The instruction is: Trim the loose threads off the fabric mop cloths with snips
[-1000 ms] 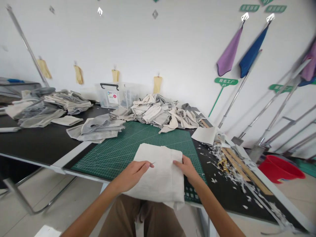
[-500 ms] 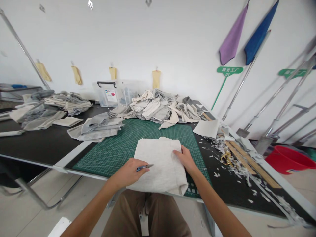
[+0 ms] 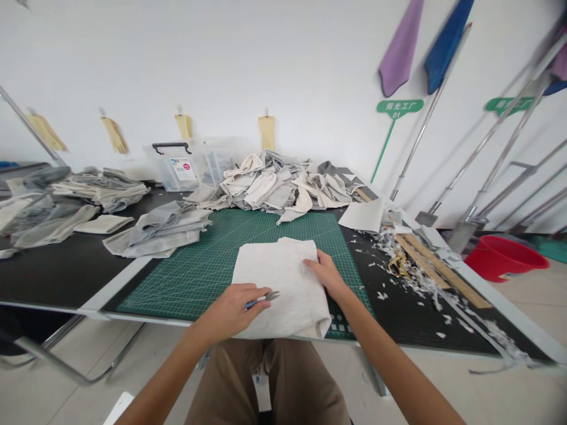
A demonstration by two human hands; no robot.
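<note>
A folded piece of off-white cloth (image 3: pixel 279 283) lies at the front edge of the green cutting mat (image 3: pixel 221 236). My left hand (image 3: pixel 234 307) rests over its left part, closed round small blue-handled thread snips (image 3: pixel 261 300) whose metal tip points right across the cloth. My right hand (image 3: pixel 326 274) grips the right edge of the cloth, the thumb on top and the other fingers hidden behind or under the fold.
A heap of grey and cream cloth pieces (image 3: pixel 279 186) covers the back of the mat, with a clear plastic box (image 3: pixel 177 171) beside it. Another stack (image 3: pixel 159 230) lies left. Gold-handled scissors (image 3: pixel 398 265), wooden rulers (image 3: pixel 443 274) and scraps lie right, beyond them a red bucket (image 3: pixel 505 257).
The view has shifted slightly right and down, so the surroundings appear further left and higher. Both hands keep their places on the cloth, and the snips' tip has turned slightly.
</note>
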